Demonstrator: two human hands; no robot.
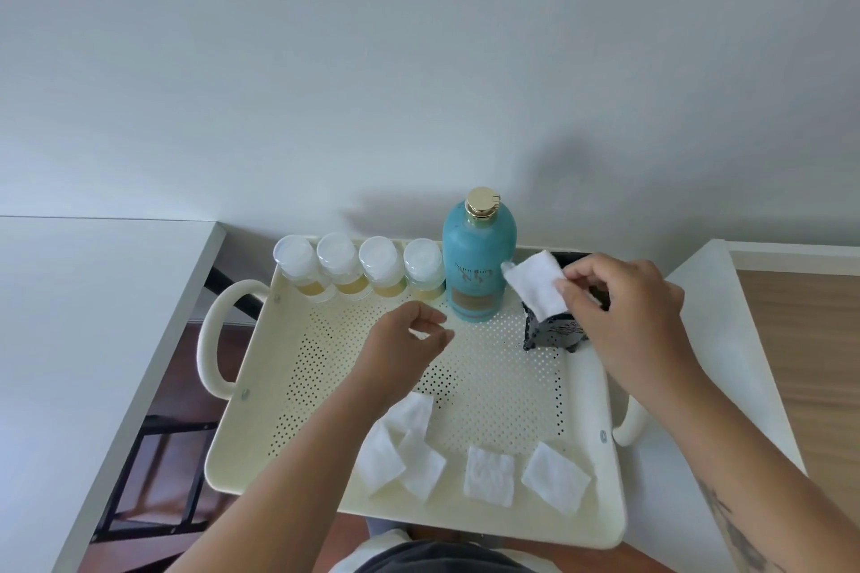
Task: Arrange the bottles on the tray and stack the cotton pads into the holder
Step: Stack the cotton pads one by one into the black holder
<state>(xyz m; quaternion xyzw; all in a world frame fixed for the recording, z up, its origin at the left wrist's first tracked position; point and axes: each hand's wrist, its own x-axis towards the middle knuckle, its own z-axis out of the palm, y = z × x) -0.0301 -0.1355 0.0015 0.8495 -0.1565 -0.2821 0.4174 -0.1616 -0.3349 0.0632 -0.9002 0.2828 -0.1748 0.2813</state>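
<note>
A cream perforated tray [279,386] carries a row of several small clear bottles [358,265] with white caps along its far edge. A tall teal bottle [479,265] with a gold cap stands upright to their right. The dark patterned holder [551,333] sits at the tray's far right corner. My right hand [628,316] pinches a white cotton pad [535,286] just above the holder's opening. Over the tray's middle hovers my left hand [409,344], fingers loosely curled and holding nothing. Several loose cotton pads [488,475] lie along the tray's near edge.
The tray has looped handles [211,335] at both sides and rests between a white table [70,340] at left and a white surface [707,293] at right. A wooden top [809,363] lies far right. A white wall is behind.
</note>
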